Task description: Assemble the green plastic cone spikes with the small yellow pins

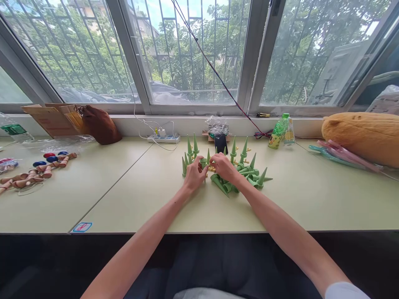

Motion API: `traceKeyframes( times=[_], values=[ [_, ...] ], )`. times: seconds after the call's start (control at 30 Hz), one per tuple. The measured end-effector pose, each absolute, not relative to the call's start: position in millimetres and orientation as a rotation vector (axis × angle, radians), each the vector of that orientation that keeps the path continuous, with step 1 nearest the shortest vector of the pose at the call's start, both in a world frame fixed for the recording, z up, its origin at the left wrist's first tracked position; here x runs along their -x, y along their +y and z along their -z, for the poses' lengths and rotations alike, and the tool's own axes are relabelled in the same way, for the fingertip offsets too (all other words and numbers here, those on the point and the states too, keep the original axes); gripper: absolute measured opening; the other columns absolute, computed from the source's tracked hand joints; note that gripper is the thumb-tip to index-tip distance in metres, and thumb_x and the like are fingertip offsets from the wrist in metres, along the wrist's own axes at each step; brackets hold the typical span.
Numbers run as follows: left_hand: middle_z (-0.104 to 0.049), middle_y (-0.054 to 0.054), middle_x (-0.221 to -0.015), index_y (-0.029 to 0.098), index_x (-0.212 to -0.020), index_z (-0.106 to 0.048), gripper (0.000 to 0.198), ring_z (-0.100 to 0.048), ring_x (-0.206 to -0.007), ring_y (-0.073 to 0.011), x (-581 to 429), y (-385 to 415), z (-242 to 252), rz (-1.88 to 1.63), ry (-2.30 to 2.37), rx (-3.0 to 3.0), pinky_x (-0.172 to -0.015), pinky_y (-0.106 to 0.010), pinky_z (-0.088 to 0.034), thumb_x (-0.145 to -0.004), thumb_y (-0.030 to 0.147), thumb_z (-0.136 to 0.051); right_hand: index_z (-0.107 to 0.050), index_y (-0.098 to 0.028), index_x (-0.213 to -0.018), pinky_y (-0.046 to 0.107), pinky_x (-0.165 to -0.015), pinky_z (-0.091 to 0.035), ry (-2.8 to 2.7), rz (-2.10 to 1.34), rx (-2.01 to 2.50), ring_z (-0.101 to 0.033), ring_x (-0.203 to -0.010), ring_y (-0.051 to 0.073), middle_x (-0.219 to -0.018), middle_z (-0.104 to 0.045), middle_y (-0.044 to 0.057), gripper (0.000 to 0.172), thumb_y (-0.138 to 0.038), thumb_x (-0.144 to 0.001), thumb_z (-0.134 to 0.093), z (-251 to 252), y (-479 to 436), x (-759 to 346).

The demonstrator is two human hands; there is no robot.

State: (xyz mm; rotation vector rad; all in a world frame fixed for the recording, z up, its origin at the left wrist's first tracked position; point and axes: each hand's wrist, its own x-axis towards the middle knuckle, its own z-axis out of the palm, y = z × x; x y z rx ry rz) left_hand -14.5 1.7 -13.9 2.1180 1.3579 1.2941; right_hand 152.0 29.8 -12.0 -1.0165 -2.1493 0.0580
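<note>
My left hand [193,177] is closed around a green plant watering spike [203,163], with thumb and fingertips on its upper part. Just beside it, my right hand [223,166] is pinched, its fingertips close to the same spike; what they hold is too small to make out. Small yellow valves [212,168] show below the right fingers. Several green spikes stand point up left of my left hand, among them a tall spike [195,145], and more stand behind my right hand, some with yellow valves. Under my right wrist lies a heap of loose green spikes [220,185].
A black phone [221,143] leans behind the spikes near a power strip [165,138]. Bottles, one a green-capped bottle [279,132], stand right of it. An orange plush cushion [361,137] lies far right. Wooden kendama toys [37,176] and a brown pouch [99,126] are left.
</note>
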Motion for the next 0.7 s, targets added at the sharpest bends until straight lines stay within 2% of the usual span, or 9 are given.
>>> traceKeyframes(
  times=[0.1,0.23,0.4,0.7],
  values=[
    [-0.052,0.005,-0.065,0.021,-0.113,-0.050,0.032,-0.050,-0.048,-0.0096,15,3,14,-1.271,1.331,-2.076,-0.053,-0.023,-0.042,-0.084,0.034,-0.056,-0.060,-0.016,-0.085,0.030,-0.073,-0.040,-2.043,-0.102,0.952,-0.051,-0.083,0.020,-0.086,-0.063,0.008,0.013,-0.014,-0.091,-0.049,11,23,-155],
    [-0.055,0.003,-0.075,0.021,-0.115,-0.049,0.036,-0.054,-0.050,-0.0087,15,4,16,-1.234,1.262,-2.025,-0.052,-0.022,-0.043,-0.083,0.035,-0.058,-0.059,-0.017,-0.091,0.028,-0.070,-0.042,-1.938,-0.219,0.929,-0.055,-0.075,0.017,-0.084,-0.063,0.005,0.013,-0.018,-0.093,-0.045,11,14,-155],
    [-0.055,0.003,-0.077,0.021,-0.113,-0.050,0.037,-0.053,-0.050,-0.0075,14,4,16,-1.205,1.210,-1.956,-0.049,-0.020,-0.042,-0.081,0.034,-0.059,-0.059,-0.017,-0.102,0.029,-0.073,-0.046,-1.848,-0.273,0.902,-0.061,-0.081,0.018,-0.090,-0.065,0.006,0.017,-0.020,-0.092,-0.045,13,9,-149],
    [-0.051,0.006,-0.069,0.020,-0.112,-0.047,0.040,-0.052,-0.041,-0.0077,14,3,12,-1.194,1.145,-1.792,-0.041,-0.020,-0.038,-0.079,0.036,-0.062,-0.062,-0.018,-0.096,0.029,-0.072,-0.048,-1.815,-0.272,0.876,-0.059,-0.078,0.017,-0.090,-0.063,0.007,0.016,-0.021,-0.092,-0.046,13,6,-146]
  ],
)
